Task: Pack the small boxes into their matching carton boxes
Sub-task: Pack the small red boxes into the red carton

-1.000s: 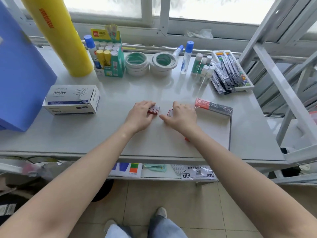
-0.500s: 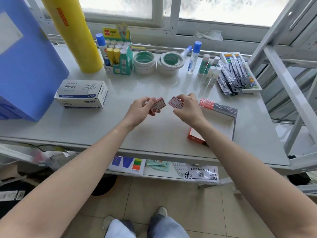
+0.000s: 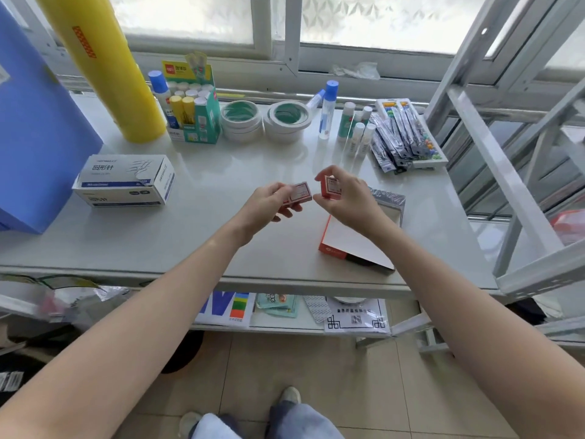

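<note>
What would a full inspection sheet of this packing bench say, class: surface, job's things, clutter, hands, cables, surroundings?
Surface: pale table, lit by the window, bare in front of the hands.
Job's things: one small red box in the left hand, another small red box in the right; open red carton lying under the right forearm; white carton at the left.
Clutter: yellow roll, glue stick display, tape rolls, glue bottles, pen packs, blue folder.
Hands: left hand in a grip on its box; right hand likewise, both raised off the table.
Cables: nothing seen.
Surroundings: window behind, metal frame at the right, papers on the lower shelf.
</note>
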